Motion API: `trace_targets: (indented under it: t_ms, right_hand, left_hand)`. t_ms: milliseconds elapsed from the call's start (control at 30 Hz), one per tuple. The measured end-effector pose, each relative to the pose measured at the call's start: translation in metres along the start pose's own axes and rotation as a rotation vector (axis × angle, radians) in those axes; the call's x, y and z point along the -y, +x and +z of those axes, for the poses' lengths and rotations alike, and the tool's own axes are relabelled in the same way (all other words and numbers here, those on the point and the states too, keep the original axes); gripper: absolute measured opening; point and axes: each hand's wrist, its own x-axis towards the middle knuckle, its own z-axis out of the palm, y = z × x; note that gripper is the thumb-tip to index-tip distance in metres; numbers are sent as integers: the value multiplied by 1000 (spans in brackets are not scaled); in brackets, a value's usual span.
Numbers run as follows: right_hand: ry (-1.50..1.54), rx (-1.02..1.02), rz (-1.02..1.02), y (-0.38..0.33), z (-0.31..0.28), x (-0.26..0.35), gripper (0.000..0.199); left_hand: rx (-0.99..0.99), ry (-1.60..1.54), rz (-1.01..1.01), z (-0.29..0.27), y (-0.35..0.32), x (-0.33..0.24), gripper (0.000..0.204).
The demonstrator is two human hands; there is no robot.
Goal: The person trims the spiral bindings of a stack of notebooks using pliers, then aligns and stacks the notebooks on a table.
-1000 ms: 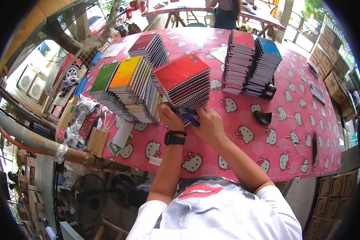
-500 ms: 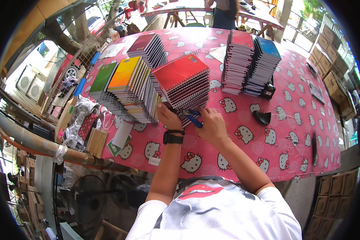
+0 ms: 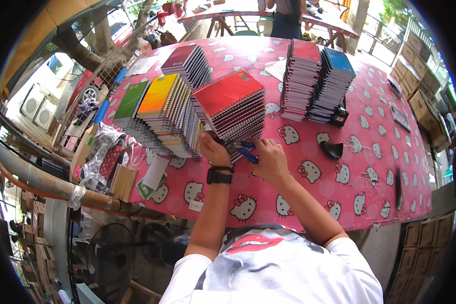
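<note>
- our left hand touches the bottom of the red notebook stack, fingers curled there.
- our right hand pinches blue pens on the pink bench.

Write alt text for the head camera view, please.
Both hands, left hand and right hand, work at the foot of a red-topped stack of spiral notebooks on a pink cartoon-cat tablecloth; the right hand holds a blue pen. More notebook stacks stand around.

Red-cover notebook stack, blue pen, pink cat-print tablecloth.
</note>
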Motion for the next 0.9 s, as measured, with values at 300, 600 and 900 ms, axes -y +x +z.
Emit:
trace_targets:
  t_ms: [300, 600, 900]
  right_hand:
    - [142, 140, 116, -1, 9, -1, 41]
    - [12, -125, -73, -3, 12, -5, 39]
    - [96, 95, 64, -8, 13, -9, 39]
  left_hand:
    - [13, -26, -64, 1, -1, -3, 54]
    - [-14, 28, -39, 2, -1, -10, 55]
    - [-38, 13, -172, 2, 0, -15, 52]
